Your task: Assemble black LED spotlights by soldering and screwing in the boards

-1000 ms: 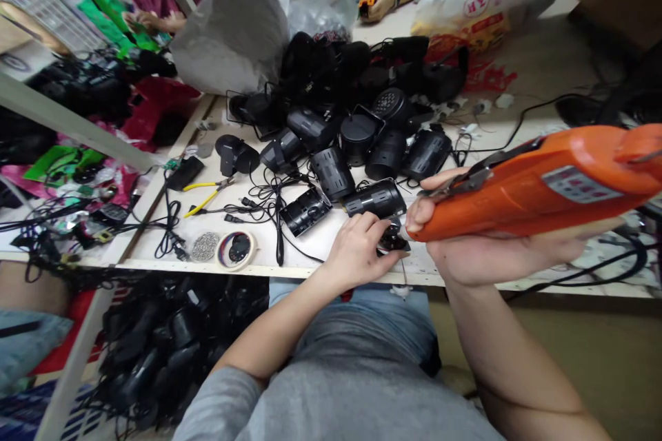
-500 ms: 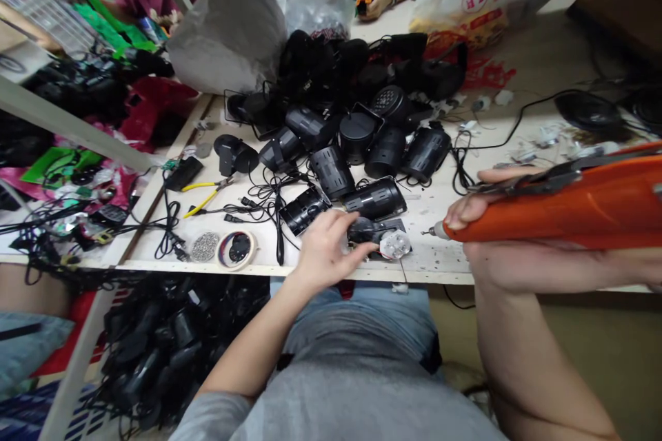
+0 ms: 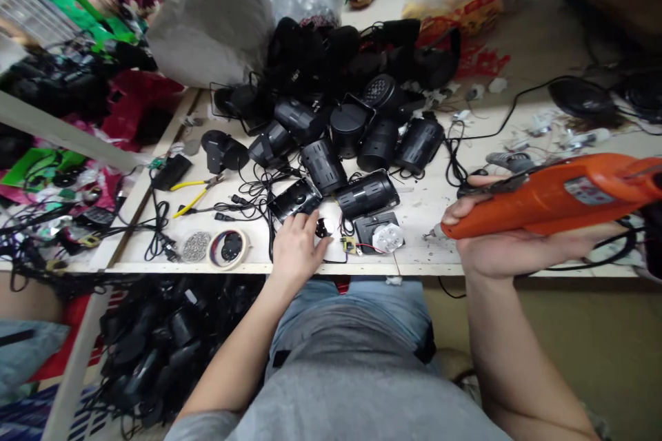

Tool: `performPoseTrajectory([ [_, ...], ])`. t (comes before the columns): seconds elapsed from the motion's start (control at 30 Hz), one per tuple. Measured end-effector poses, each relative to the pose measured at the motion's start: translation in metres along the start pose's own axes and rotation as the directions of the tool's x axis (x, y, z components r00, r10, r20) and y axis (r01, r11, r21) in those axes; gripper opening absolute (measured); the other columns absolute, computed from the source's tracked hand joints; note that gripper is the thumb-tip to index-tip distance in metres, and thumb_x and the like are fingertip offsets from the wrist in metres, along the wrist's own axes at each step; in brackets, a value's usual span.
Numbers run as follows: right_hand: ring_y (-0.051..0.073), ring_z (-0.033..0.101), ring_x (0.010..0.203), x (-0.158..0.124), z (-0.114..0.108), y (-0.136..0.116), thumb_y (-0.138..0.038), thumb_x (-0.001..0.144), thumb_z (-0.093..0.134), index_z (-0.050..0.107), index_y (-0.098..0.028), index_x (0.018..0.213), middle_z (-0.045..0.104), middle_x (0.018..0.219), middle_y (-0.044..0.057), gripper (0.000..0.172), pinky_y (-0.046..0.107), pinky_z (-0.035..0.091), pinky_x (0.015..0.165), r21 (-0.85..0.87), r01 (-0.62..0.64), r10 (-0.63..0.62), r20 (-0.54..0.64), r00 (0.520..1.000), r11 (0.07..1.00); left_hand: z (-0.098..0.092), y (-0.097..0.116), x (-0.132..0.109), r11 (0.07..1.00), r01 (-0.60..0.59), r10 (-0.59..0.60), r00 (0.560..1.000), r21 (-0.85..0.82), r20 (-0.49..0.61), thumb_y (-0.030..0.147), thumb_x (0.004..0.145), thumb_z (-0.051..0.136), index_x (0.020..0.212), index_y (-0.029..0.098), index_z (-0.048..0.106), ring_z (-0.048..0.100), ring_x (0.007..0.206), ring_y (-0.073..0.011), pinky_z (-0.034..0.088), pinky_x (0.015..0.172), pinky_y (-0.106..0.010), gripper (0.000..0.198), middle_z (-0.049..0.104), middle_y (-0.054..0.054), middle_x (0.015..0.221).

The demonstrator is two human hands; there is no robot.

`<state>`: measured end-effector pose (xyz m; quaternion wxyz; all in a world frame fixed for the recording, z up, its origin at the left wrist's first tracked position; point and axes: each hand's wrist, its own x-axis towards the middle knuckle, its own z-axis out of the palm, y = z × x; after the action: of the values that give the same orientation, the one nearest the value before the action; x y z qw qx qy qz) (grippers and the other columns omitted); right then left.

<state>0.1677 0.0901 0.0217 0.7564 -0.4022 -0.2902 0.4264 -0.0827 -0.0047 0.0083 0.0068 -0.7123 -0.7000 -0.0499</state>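
Left grip: spread, my left hand is palm down on the bench, pinching nothing, fingertips just beside a small round black part.
Right grip: pressed closed around an orange electric screwdriver, whose bit points left, toward the lamp base.
Main item: a black lamp base with a clear lens lies on the bench between my hands, near the near edge. A small circuit board sits just left of it, wired to it.
Change: my left fingers were on the lamp base earlier; now they are off it, and the base lies free, lens up.
Around: black cylindrical lamp housings lie just beyond it, with a dark heap of lamps farther off. Yellow-handled pliers and a tape roll are to the left.
Hard to see: the screwdriver's far end runs out of frame right, and I can't tell whether its bit touches anything. The heap's parts merge in shadow.
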Motion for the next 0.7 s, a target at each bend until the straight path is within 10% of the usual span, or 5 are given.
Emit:
performPoseTrajectory([
  [0.2,0.013,0.043,0.025,-0.003,0.002,0.0,-0.102,0.062,0.019,0.068,-0.019,0.059,0.058,0.047,0.003,0.096,0.025,0.024,0.017,-0.014,0.097,-0.097,-0.005,0.995,0.995,-0.024,0.045,0.004,0.978,-0.177,0.151,0.966,-0.113,-0.209,0.035,0.098,0.056,0.125,0.011,0.064,0.058,0.091,-0.0253,0.049,0.079,-0.038,0.036,0.067,-0.012,0.105],
  [0.43,0.015,0.048,0.029,-0.012,-0.001,-0.011,-0.098,0.068,0.025,0.071,-0.02,0.07,0.064,0.055,0.005,0.091,0.027,0.035,0.024,0.065,0.146,-0.151,0.076,0.986,0.987,-0.02,0.139,0.046,0.852,-0.472,0.498,0.864,-0.225,0.072,0.025,0.097,0.058,0.096,0.012,0.072,0.054,0.102,-0.0262,0.041,0.083,-0.038,0.02,0.065,-0.011,0.099],
  [0.7,0.016,0.051,0.031,-0.007,-0.018,-0.02,-0.097,0.071,0.018,0.071,-0.02,0.076,0.062,0.058,0.006,0.093,0.029,0.039,0.025,0.049,0.181,-0.185,0.09,0.979,0.982,-0.005,0.148,0.06,0.847,-0.429,0.488,0.861,-0.313,0.144,0.027,0.096,0.06,0.087,0.016,0.076,0.053,0.101,-0.0266,0.033,0.08,-0.039,0.022,0.066,-0.009,0.09],
])
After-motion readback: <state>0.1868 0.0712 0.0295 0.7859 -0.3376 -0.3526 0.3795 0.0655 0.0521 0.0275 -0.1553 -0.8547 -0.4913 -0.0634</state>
